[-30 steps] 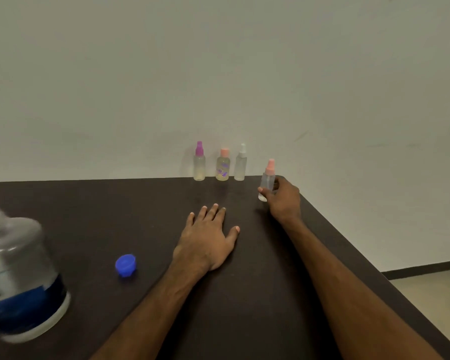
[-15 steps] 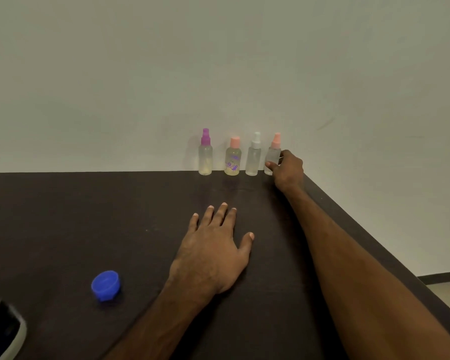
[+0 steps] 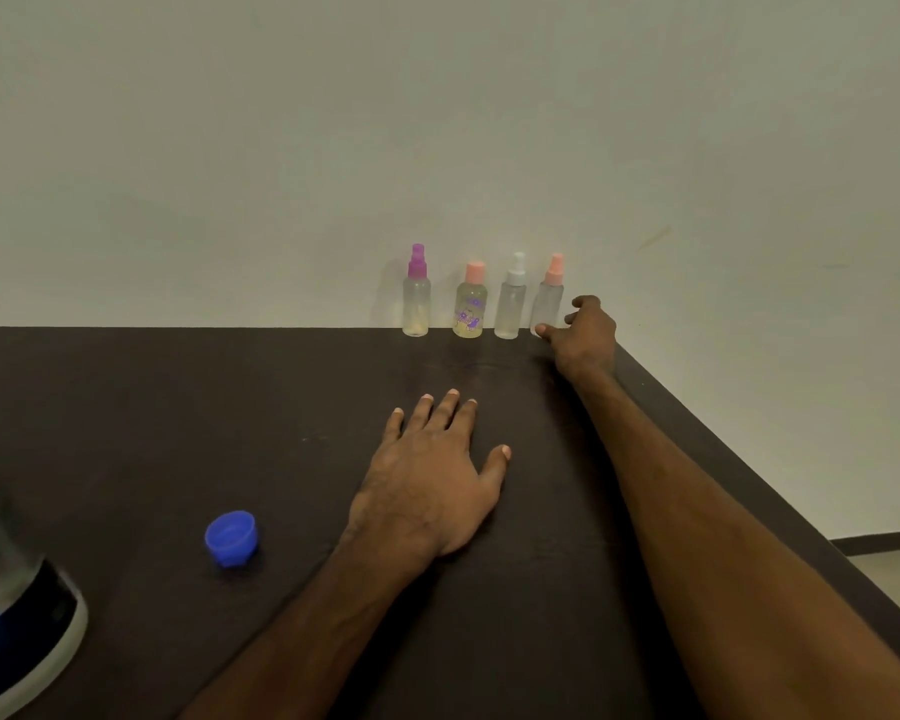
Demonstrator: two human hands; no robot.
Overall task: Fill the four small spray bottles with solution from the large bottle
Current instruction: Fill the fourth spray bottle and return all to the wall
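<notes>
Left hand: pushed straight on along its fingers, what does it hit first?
The left hand would probably meet the printed bottle first, across bare table; the angle is hard to judge.

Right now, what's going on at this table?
A person works at a dark tabletop. Four small capped spray bottles stand in a row at its far edge, against the wall. The right hand is open beside the rightmost clear bottle with the peach sprayer, thumb at its base. The left hand lies flat. A loose blue plastic cap lies near the large clear bottle at left.
</notes>
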